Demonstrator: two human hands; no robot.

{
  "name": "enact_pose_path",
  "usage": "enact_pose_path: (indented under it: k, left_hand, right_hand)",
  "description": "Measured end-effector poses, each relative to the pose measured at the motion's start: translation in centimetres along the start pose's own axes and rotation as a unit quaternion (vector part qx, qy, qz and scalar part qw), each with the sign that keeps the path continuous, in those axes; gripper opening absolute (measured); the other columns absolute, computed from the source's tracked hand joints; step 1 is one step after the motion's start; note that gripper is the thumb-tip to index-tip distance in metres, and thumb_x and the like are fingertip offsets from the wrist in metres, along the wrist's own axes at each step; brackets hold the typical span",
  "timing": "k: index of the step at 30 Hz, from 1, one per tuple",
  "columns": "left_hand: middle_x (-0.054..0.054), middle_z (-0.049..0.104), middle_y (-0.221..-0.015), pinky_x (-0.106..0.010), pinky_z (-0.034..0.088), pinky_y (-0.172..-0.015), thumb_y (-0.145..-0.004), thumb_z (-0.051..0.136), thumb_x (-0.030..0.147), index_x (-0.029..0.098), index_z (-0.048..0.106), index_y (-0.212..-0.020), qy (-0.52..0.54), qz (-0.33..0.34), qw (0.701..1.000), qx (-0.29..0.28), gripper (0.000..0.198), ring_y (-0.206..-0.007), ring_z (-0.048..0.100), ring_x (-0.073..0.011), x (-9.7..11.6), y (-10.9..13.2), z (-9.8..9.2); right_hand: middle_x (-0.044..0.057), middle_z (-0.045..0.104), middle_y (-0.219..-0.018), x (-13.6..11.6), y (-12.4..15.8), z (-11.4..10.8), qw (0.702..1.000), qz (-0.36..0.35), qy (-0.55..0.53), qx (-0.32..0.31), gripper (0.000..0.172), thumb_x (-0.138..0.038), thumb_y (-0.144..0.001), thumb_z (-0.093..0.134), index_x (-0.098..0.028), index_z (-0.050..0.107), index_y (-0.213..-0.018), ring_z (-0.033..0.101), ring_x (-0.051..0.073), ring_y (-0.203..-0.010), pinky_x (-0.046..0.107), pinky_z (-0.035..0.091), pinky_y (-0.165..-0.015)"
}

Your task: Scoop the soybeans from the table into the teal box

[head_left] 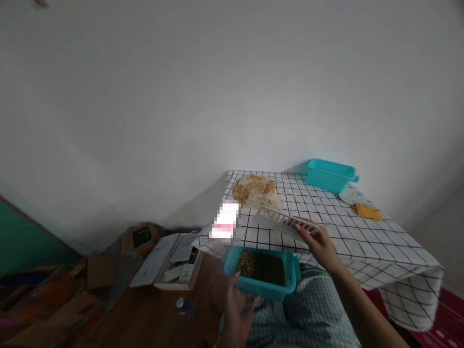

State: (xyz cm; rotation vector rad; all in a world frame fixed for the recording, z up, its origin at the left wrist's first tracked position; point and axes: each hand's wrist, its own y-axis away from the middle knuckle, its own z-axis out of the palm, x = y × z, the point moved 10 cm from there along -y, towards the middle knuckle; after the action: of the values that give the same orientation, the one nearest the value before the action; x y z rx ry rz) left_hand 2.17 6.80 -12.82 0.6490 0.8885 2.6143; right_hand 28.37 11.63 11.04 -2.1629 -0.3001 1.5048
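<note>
My left hand [237, 299] grips a teal plastic bin [261, 287] from below, thumb on its near rim, just off the table's front edge over my lap. Inside it, yellowish beans [245, 262] lie at the left and small dark green beans [270, 268] fill the rest. A white slotted plastic tray [279, 223] is in my right hand [319, 244], held tilted above the table's front part. Behind the tray, a pile of yellowish beans [250, 186] mixed with pale grains is spread on the checked tablecloth [300, 203].
Toward the back right stands another teal bin [328, 179], with a yellow cloth [368, 211] in front of it. A bright blurred-out panel [225, 220] is at the table's left edge. Below on the left are an open white box [177, 270], a bottle [186, 307] and cartons [99, 271].
</note>
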Motion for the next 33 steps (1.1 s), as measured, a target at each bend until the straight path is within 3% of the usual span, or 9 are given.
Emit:
enact_pose_path:
  k: [4, 7, 13, 17, 19, 25, 29, 33]
  left_hand:
    - [-0.015, 0.089, -0.125, -0.047, 0.07, -0.09, -0.106, 0.074, 0.032, 0.023, 0.065, -0.161, -0.007, 0.006, 1.0, 0.005, 0.056, -0.106, 0.087, -0.0356, 0.4, -0.3, -0.5]
    - [-0.014, 0.089, -0.126, -0.048, 0.071, -0.095, -0.106, 0.075, 0.031, 0.022, 0.065, -0.161, -0.012, 0.025, 1.0, -0.008, 0.056, -0.104, 0.087, -0.0334, 1.0, -0.3, -0.4]
    - [-0.016, 0.088, -0.127, -0.048, 0.071, -0.092, -0.106, 0.076, 0.031, 0.02, 0.065, -0.158, -0.008, 0.029, 0.999, -0.019, 0.053, -0.105, 0.087, -0.0331, 1.1, -0.5, -0.7]
    - [-0.015, 0.087, -0.13, -0.051, 0.07, -0.101, -0.106, 0.075, 0.034, 0.023, 0.066, -0.158, -0.014, 0.016, 1.0, -0.023, 0.053, -0.108, 0.087, -0.0337, 0.9, -0.9, -1.1]
    - [-0.013, 0.086, -0.13, -0.051, 0.07, -0.1, -0.106, 0.075, 0.036, 0.026, 0.068, -0.155, -0.027, 0.02, 0.999, -0.01, 0.05, -0.107, 0.086, -0.0329, 1.0, -1.2, -1.6]
    - [-0.014, 0.084, -0.143, -0.052, 0.069, -0.104, -0.105, 0.076, 0.032, 0.027, 0.067, -0.159, -0.012, 0.023, 0.999, -0.026, 0.055, -0.115, 0.085, -0.034, 1.0, -0.9, -0.7]
    - [-0.015, 0.085, -0.142, -0.054, 0.068, -0.108, -0.107, 0.074, 0.032, 0.021, 0.064, -0.162, -0.01, 0.023, 1.0, -0.018, 0.057, -0.111, 0.086, -0.0332, 0.9, -0.1, 0.1]
    - [-0.017, 0.087, -0.135, -0.052, 0.068, -0.106, -0.107, 0.074, 0.032, 0.023, 0.064, -0.164, -0.012, 0.02, 1.0, -0.02, 0.059, -0.109, 0.087, -0.0341, 0.8, 0.2, 0.3]
  right_hand:
    - [0.011, 0.095, -0.115, -0.9, -2.1, 3.4, 0.993, -0.035, -0.01, -0.113, 0.049, -0.073, -0.109, 0.074, -0.031, 0.097, -0.117, 0.09, 0.036, -0.116, 0.055, 0.072, -0.108]
    - [0.01, 0.094, -0.121, -1.5, -2.0, 5.1, 0.979, -0.054, -0.034, -0.195, 0.042, -0.066, -0.111, 0.075, -0.032, 0.096, -0.122, 0.091, 0.032, -0.116, 0.051, 0.073, -0.107]
    - [0.008, 0.094, -0.126, -1.6, 0.0, 4.3, 0.963, -0.038, -0.071, -0.257, 0.036, -0.058, -0.114, 0.075, -0.032, 0.095, -0.127, 0.09, 0.029, -0.118, 0.045, 0.073, -0.105]
    - [0.009, 0.095, -0.103, 0.2, -0.4, 0.6, 0.981, 0.021, -0.035, -0.191, 0.049, -0.073, -0.103, 0.081, -0.028, 0.098, -0.112, 0.091, 0.03, -0.091, 0.04, 0.076, -0.082]
    - [0.01, 0.094, -0.1, 1.3, -1.3, -1.8, 0.989, 0.039, -0.018, -0.14, 0.055, -0.079, -0.098, 0.083, -0.027, 0.098, -0.108, 0.09, 0.032, -0.092, 0.043, 0.076, -0.082]
    - [0.009, 0.092, -0.09, 4.0, -4.3, -8.4, 0.996, 0.048, 0.036, 0.07, 0.062, -0.084, -0.096, 0.079, -0.023, 0.094, -0.1, 0.08, 0.029, -0.073, 0.038, 0.064, -0.063]
    - [0.007, 0.086, -0.079, 3.8, -4.1, -9.2, 0.984, 0.02, 0.122, 0.131, 0.064, -0.084, -0.101, 0.071, -0.022, 0.089, -0.096, 0.074, 0.028, -0.066, 0.036, 0.056, -0.058]
    - [0.007, 0.083, -0.077, 3.1, -3.1, -7.7, 0.977, -0.004, 0.168, 0.133, 0.064, -0.082, -0.106, 0.063, -0.022, 0.085, -0.098, 0.074, 0.028, -0.065, 0.037, 0.056, -0.06]
